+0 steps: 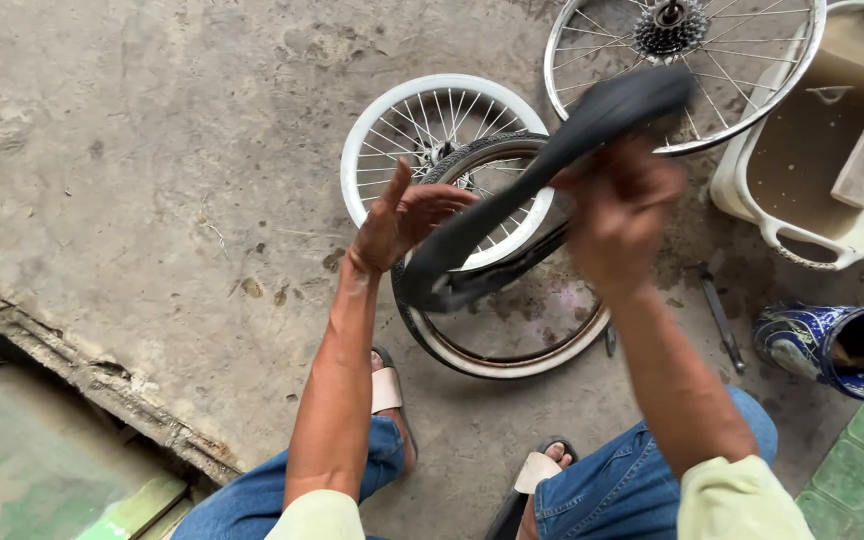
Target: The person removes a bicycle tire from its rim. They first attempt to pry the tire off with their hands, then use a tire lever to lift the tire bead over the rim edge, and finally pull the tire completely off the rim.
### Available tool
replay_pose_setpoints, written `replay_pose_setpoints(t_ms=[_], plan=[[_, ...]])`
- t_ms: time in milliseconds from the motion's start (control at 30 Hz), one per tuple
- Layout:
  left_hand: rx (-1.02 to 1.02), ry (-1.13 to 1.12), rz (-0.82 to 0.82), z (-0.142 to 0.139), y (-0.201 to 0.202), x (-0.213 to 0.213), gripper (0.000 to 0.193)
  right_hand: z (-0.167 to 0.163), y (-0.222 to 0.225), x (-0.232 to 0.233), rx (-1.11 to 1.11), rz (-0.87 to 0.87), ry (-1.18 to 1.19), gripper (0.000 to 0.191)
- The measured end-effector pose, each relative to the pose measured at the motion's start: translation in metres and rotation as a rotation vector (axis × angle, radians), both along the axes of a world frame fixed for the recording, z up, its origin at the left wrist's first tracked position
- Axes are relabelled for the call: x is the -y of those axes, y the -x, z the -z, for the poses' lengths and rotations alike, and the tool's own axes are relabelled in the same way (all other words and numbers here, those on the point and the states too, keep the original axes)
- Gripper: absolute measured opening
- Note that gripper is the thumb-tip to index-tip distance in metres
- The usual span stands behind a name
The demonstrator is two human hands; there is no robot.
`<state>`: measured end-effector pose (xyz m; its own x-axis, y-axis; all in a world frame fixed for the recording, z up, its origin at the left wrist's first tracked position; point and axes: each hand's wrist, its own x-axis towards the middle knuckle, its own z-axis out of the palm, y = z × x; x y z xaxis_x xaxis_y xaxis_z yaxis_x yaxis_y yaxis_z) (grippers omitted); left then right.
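Head view: the person is crouching over a concrete floor (pixel 152 150) and working a limp black inner tube (pixel 542 170) between both bare hands. The right hand (pixel 617 215) is closing around the upper run of the tube, which is rising past it toward the top of the frame; motion blur is smearing this hand, so the grip appears to be closed on the rubber, though the exact finger placement cannot be read. The left hand (pixel 402 215) is standing open, fingers spread and palm turned inward, with the lower fold of the tube lying against it rather than being clasped.

The tube is hanging in the air above a black tyre with a white sidewall (pixel 497 345), which is lying flat on the floor directly below the hands. A small white-rimmed spoked wheel (pixel 392 115) is lying partly under that tyre, and a larger silver spoked wheel with a sprocket cluster (pixel 692 60) is resting just behind it. A white plastic basin (pixel 742 190) holding murky water and a pale block is sitting at the right, near a blue patterned can (pixel 832 345) lying on its side. A slim metal tool (pixel 720 320) is lying between tyre and can.
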<state>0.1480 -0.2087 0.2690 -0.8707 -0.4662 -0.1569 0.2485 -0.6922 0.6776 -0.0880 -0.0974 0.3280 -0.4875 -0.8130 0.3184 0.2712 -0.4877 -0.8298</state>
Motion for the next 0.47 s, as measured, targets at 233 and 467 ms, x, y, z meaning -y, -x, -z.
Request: replay_pose_setpoints(t_ms=[233, 467], plan=[[0.241, 0.503, -0.070, -0.049, 0.050, -0.017, 0.032, -0.029, 0.083, 0.040, -0.075, 0.089, -0.044, 0.021], [0.113, 0.249, -0.127, -0.102, 0.092, -0.015, 0.031, -0.005, 0.082, 0.019, -0.284, -0.086, -0.176, 0.067]])
